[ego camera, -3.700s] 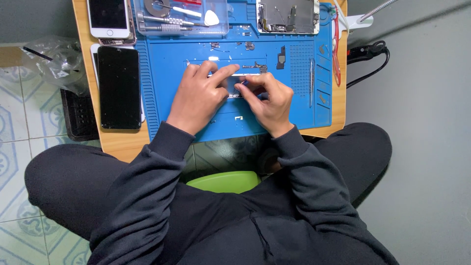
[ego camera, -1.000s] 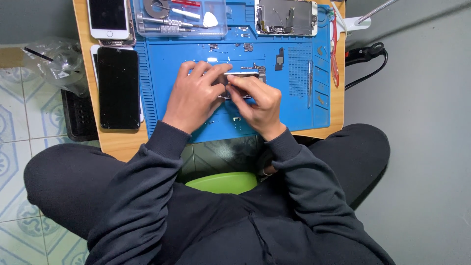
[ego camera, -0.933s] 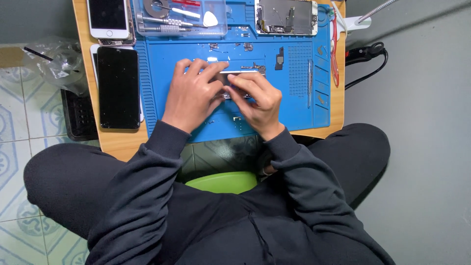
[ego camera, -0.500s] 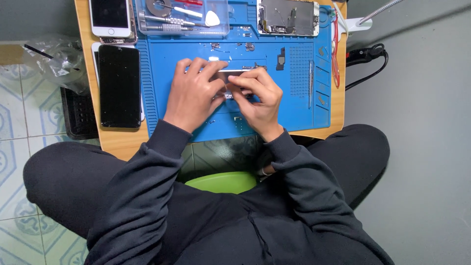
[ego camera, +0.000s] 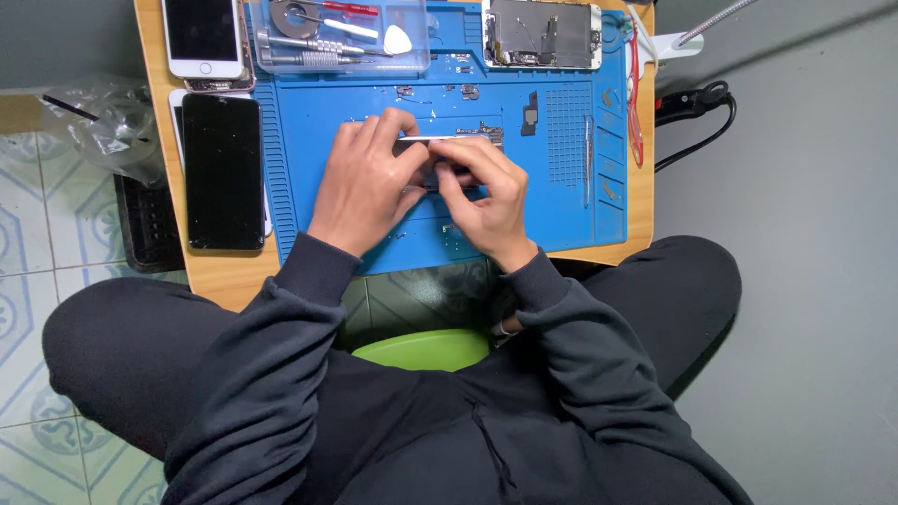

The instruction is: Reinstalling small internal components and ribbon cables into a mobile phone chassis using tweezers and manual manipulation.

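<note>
Landmark: blue mat [ego camera: 309, 168] on the small wooden table [ego camera: 224, 276], all places told from it
Left hand [ego camera: 360, 182]: mine, resting on the middle of the mat, fingers curled and pinching the left end of the thin metal part [ego camera: 432, 139]
Right hand [ego camera: 486, 192]: mine, just right of the left hand and touching it, fingers bent and closed on something small under the metal part; what exactly they grip I cannot tell
Metal part: a slim silver strip lying level above my knuckles, near the mat's centre, its right end just beside a small dark component [ego camera: 482, 134]
Black phone [ego camera: 223, 171]: flat on the table just off the mat's left edge, screen dark
White phone [ego camera: 201, 37]: beyond the mat's upper left corner, above the black phone
Clear tray [ego camera: 412, 61]: on the mat's top left, holding a screwdriver [ego camera: 299, 44] and a white pick [ego camera: 398, 39]
Open phone body [ego camera: 543, 33]: at the mat's top edge, right of the tray, insides showing
Tweezers [ego camera: 587, 173]: on the mat's right part, lying lengthwise, well apart from my hands
Red tool [ego camera: 635, 103]: along the mat's right edge
Plastic bag [ego camera: 108, 122]: left of the table, well apart from the mat
Black cable [ego camera: 697, 117]: on the grey floor, right of the mat
</note>
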